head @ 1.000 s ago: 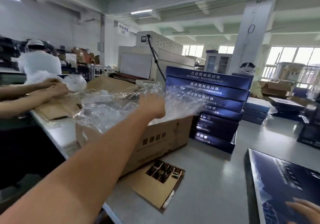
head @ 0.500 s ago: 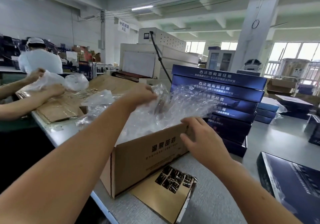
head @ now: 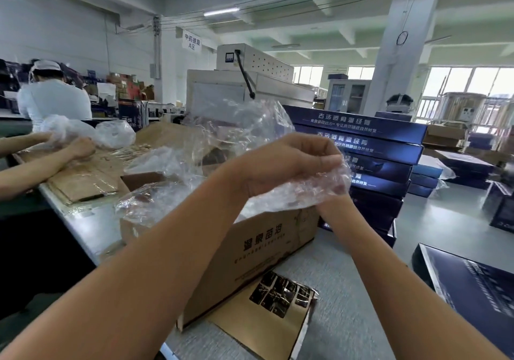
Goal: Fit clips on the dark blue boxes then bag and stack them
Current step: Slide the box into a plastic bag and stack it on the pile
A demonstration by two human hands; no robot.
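Pinching a clear bag (head: 281, 192) — left hand (head: 283, 162); sign (head: 192, 43) reads "A区".

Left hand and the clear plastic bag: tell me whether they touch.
Touching. The head view shows the left hand with its fingers curled, pinching the crumpled clear plastic bag above the cardboard box.

Both forearms are bare to the frame edge, no sleeves, rings or gloves.

Both hands pinch a clear plastic bag (head: 258, 148) above the cardboard carton (head: 250, 251). The left hand (head: 283, 162) covers the right hand (head: 331, 184). Dark blue boxes (head: 372, 148) stand stacked behind.
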